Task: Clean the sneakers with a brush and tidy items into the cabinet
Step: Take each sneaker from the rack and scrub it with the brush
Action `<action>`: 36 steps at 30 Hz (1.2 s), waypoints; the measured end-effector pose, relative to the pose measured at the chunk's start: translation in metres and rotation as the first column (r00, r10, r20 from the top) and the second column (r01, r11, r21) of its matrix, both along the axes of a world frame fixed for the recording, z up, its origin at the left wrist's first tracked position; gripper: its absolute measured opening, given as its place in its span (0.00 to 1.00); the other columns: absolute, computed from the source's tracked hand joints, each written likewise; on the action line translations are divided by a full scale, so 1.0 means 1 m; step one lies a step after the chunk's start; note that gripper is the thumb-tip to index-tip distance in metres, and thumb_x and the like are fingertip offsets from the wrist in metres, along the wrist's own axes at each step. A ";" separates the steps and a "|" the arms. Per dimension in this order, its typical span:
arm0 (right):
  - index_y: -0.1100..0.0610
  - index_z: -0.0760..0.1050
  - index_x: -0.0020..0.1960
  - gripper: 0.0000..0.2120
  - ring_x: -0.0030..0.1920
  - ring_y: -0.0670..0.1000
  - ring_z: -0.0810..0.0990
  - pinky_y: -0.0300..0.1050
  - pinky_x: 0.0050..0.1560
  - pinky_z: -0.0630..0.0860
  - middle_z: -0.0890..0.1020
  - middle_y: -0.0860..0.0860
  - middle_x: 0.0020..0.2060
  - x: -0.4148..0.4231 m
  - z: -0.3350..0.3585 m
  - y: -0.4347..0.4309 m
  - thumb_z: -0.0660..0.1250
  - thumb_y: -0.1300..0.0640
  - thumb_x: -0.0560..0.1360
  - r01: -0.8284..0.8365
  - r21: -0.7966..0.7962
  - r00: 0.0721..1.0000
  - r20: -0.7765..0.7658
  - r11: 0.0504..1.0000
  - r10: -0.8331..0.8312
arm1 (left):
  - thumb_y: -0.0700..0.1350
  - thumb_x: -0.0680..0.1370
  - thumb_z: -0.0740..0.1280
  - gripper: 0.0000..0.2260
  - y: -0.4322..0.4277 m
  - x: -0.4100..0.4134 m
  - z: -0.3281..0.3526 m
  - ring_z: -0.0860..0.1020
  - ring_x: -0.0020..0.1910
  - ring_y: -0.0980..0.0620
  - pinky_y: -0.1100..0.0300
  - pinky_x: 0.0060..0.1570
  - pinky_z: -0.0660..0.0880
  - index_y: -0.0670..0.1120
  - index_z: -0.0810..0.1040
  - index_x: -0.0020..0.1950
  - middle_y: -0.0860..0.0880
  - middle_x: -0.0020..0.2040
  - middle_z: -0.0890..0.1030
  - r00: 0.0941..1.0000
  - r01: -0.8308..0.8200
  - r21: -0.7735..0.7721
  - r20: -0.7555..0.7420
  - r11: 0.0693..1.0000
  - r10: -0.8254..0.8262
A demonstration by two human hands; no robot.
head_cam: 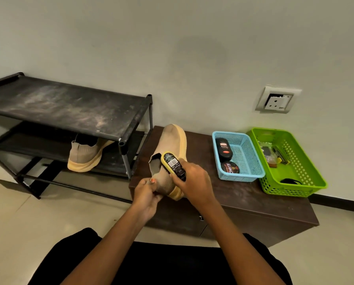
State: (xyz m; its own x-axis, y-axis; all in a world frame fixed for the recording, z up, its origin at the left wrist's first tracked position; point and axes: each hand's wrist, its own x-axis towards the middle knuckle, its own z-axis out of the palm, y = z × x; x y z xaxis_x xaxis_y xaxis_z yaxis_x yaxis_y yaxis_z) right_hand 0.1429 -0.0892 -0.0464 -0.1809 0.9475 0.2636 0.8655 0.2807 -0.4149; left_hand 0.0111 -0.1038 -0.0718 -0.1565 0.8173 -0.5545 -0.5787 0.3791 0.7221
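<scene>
Two beige knit sneakers are showing. One sneaker (172,145) is lying on the brown cabinet (244,194), the left hand (146,194) pinching its heel and the right hand (192,182) gripping one yellow brush (172,163) against its collar. The other sneaker (85,157) is sitting on the black shoe rack (69,103). Two baskets are resting on the cabinet top by the pale wall (172,38) — a blue basket (238,177) and a green basket (295,189).

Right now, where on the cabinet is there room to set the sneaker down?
Bare cabinet top lies between the sneaker and the blue basket, and along the front edge. The rack's top shelf is bare too. Crowded: the right end, blue basket beside green basket.
</scene>
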 end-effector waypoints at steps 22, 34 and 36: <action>0.54 0.78 0.61 0.33 0.35 0.48 0.76 0.37 0.26 0.64 0.84 0.50 0.36 -0.024 -0.012 -0.011 0.80 0.45 0.59 -0.149 0.275 0.940 0.338 0.950 0.049 | 0.37 0.74 0.70 0.02 -0.006 -0.041 -0.011 0.77 0.37 0.56 0.60 0.40 0.78 0.42 0.82 0.43 0.48 0.37 0.80 0.627 0.130 -0.021 -0.773 0.991 -0.099; 0.54 0.75 0.64 0.30 0.36 0.52 0.77 0.40 0.29 0.66 0.82 0.52 0.34 -0.015 -0.026 -0.023 0.76 0.45 0.64 0.121 0.199 0.979 0.137 0.973 -0.150 | 0.37 0.72 0.70 0.07 -0.007 -0.011 -0.018 0.80 0.39 0.51 0.56 0.43 0.80 0.46 0.81 0.36 0.46 0.38 0.83 0.712 0.185 -0.057 -0.680 0.981 -0.174; 0.53 0.71 0.68 0.30 0.39 0.54 0.76 0.44 0.35 0.70 0.82 0.55 0.38 0.002 -0.025 -0.022 0.73 0.47 0.69 0.228 0.139 0.973 -0.004 0.964 -0.229 | 0.35 0.73 0.70 0.08 -0.011 -0.005 -0.019 0.81 0.40 0.50 0.54 0.43 0.81 0.47 0.81 0.36 0.45 0.40 0.83 0.748 0.180 -0.046 -0.643 0.983 -0.167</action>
